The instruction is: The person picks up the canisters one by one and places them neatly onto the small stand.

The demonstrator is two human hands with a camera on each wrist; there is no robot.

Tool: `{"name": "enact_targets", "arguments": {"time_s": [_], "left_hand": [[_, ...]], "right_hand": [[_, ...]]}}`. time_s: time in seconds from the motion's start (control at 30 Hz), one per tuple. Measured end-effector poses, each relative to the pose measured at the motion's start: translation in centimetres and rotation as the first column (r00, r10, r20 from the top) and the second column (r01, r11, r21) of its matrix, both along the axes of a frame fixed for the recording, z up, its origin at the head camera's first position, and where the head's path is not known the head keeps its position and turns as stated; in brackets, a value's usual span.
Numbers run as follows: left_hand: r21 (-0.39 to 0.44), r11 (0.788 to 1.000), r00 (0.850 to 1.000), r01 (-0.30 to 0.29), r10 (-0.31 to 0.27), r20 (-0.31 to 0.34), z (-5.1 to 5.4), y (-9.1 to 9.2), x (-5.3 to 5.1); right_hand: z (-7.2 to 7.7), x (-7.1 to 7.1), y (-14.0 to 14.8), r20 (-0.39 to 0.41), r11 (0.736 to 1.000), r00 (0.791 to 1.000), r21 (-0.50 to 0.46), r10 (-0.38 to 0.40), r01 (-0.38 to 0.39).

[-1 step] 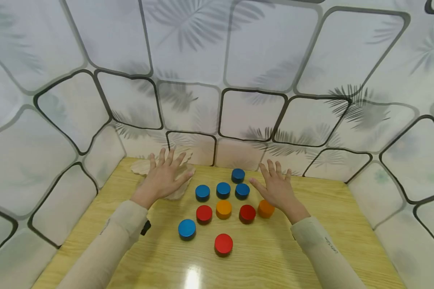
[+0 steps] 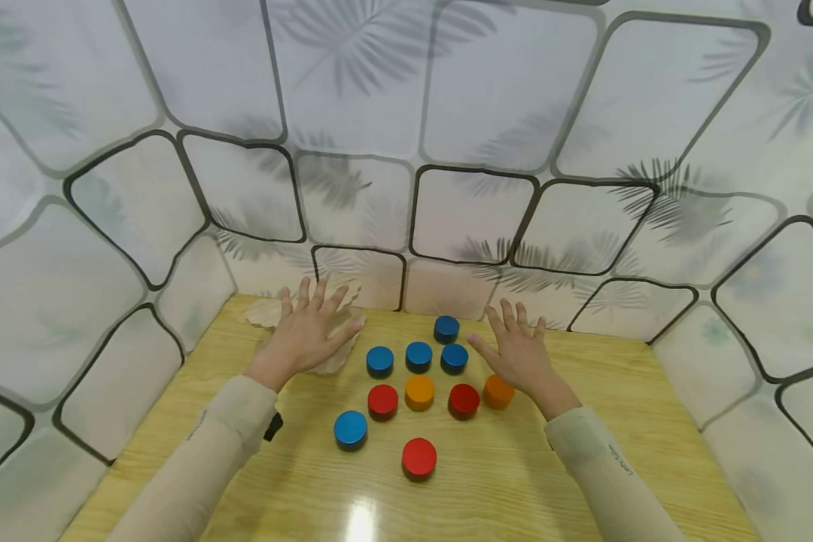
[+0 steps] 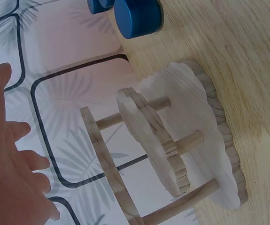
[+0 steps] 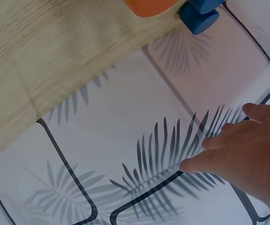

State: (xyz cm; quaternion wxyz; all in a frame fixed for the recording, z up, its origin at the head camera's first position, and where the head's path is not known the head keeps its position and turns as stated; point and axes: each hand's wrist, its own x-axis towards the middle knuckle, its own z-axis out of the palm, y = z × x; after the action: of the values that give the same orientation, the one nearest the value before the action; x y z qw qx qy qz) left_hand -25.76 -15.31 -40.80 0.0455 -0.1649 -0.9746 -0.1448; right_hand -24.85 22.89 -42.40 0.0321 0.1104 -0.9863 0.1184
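Ten glossy squat cylinders point(image 2: 382, 399) stand on one pale yellow wood-grain table point(image 2: 474, 489): five blue cylinders point(image 2: 379, 358), three red cylinders point(image 2: 418, 456) and two orange cylinders point(image 2: 419, 391), the latter one light, one deeper in shade. Two bare hands, one left hand point(image 2: 303, 336) and one right hand point(image 2: 519, 354), extend from two light beige long sleeves point(image 2: 233, 436). One pale wooden stand point(image 2: 335, 357) shares the scene; the left wrist view counts three wooden tiers point(image 3: 186, 112) and three round wooden posts point(image 3: 191, 143) on it. One small black object point(image 2: 273, 427) shows at the left wrist.
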Motion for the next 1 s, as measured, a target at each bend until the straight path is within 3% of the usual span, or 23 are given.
{"name": "enact_targets", "arguments": {"time_s": [0.47, 0.8, 1.0], "left_hand": [[-0.012, 1.000, 1.000, -0.018, 0.018, 0.003, 0.0, -0.3, 0.1], [0.010, 1.000, 1.000, -0.026, 0.026, 0.003, 0.1, -1.0, 0.5], [0.107, 0.994, 1.000, -0.022, 0.021, 0.003, -0.3, -2.2, 0.8]], "right_hand": [[-0.4, 0.2, 0.1, -0.011, 0.998, 0.998, -0.028, 0.055, -0.056], [-0.3, 0.5, 0.3, -0.023, 0.986, 0.996, -0.140, 0.090, -0.092], [-0.8, 0.8, 0.9, -0.023, 0.963, 0.997, -0.258, 0.078, -0.081]]}}
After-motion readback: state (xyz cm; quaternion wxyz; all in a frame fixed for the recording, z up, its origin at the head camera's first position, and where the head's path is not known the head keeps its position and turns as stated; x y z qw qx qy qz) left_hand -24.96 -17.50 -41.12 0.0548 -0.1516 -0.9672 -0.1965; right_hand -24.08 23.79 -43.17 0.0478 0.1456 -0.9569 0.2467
